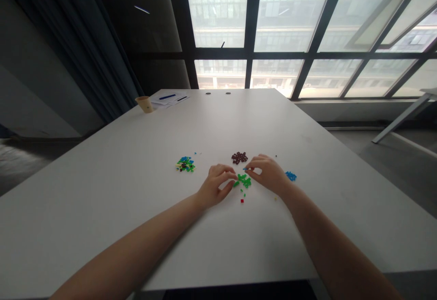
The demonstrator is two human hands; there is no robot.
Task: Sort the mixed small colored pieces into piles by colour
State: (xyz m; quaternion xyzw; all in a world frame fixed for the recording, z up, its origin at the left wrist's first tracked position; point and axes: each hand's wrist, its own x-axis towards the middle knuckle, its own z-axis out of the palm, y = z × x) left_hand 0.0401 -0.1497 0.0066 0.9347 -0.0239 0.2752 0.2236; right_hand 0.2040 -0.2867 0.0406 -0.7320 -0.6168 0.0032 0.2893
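My left hand (217, 184) is at the left edge of a pile of small green bricks (244, 180), its thumb and fingers curved and apart. One green brick (236, 184) lies at its thumb tip; whether they touch is unclear. My right hand (267, 170) pinches a small blue brick (245, 169) between thumb and fingertips, just above the green pile. Behind the hands sits a pile of dark brown bricks (239, 157). A blue pile (291, 175) lies beyond my right wrist. A single red brick (242, 200) rests nearer to me.
A mixed-colour heap of bricks (185, 164) lies on the white table (225, 127) to the left. A tan paper cup (144, 104) stands at the far left edge beside papers (170, 100) and a blue pen (167, 96). Windows rise behind the table.
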